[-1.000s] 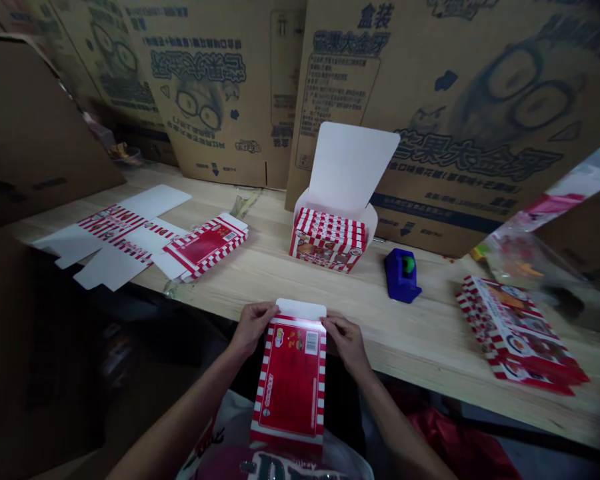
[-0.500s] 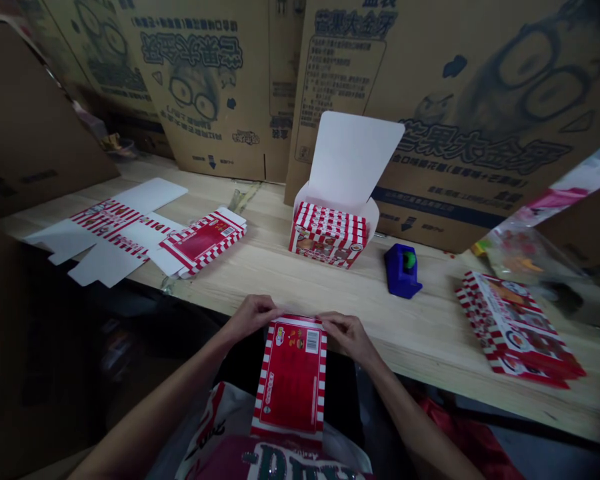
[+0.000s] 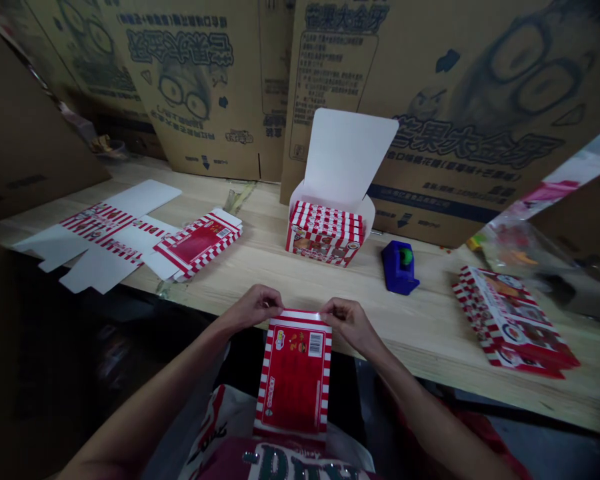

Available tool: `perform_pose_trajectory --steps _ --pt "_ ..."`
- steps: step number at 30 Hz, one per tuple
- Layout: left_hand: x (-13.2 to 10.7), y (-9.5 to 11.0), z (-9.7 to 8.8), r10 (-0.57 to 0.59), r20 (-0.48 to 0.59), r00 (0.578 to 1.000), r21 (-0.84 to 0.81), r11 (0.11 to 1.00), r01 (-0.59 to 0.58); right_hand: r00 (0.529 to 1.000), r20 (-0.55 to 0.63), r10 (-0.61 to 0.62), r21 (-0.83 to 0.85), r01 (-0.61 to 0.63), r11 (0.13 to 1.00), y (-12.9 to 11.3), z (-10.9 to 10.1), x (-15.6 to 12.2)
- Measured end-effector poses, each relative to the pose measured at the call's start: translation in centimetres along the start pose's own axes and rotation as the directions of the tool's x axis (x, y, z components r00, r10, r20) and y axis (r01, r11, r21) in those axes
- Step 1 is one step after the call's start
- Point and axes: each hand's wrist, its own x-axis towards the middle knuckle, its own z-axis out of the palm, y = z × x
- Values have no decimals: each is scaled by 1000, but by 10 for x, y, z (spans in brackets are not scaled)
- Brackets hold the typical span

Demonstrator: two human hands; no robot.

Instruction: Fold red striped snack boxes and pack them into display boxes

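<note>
As striped box [image 3: 295,377] stood on lap at near edge of surface [image 3: 300,283], fingers of left hand [image 3: 253,308] and right hand [image 3: 347,320] pinched its top corners; even pressure both sides probably best, flap kept square.

A red carton [image 3: 294,373] with red-and-white striped edges and a barcode near its top stands upright at the table's near edge, its top flap folded shut.

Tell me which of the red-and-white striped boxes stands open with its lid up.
The display box at mid-bench, left of the blue dispenser: its white lid stands upright. The held box, left stack and right stack show no raised lid.
</note>
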Motion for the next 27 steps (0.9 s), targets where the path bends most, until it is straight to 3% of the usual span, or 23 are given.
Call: perform_pose_trajectory --steps 6,11,14,16,17,18,19,21,22,23,25,27 --pt "-18 -12 16 -46 -47 998 -158 987 38 994 -82 -78 60 83 995 14 8 -22" --pt "-26 -31 38 -70 -195 978 -242 970 21 974 -212 -80 65 96 993 29 27 -36" --pt "-28 -38 48 -27 -289 957 -256 965 -50 985 -165 -52 108 71 992 37 26 -38" --pt "-27 -41 51 -74 -349 934 -313 949 -42 983 -177 -45 117 67 991 43 3 -29" --pt "-25 -41 52 -123 -356 926 -368 930 -19 963 -264 -50 97 79 992 45 -17 -23" --pt "-23 -41 52 -173 -352 920 -424 906 8 907 -417 -61 56 93 994 46 -42 -16" --pt "-22 -39 53 -217 -338 916 -473 881 34 800 -594 -81 0 100 995 46 -69 -9" --pt "-20 -34 55 -274 -311 910 -533 843 72 512 -851 -112 -102 46 994 46 -124 3" --pt "-20 -31 56 -297 -308 904 -550 830 86 459 -882 -105 -111 15 994 47 -147 9" --pt "-20 -28 57 -320 -307 896 -564 820 100 439 -894 -89 -109 -19 994 47 -166 15" --pt "-20 -23 60 -350 -313 883 -585 804 111 504 -863 -36 -87 -77 993 49 -188 24" --pt "-20 -19 61 -357 -309 881 -594 796 114 569 -822 7 -77 -124 989 52 -194 31"
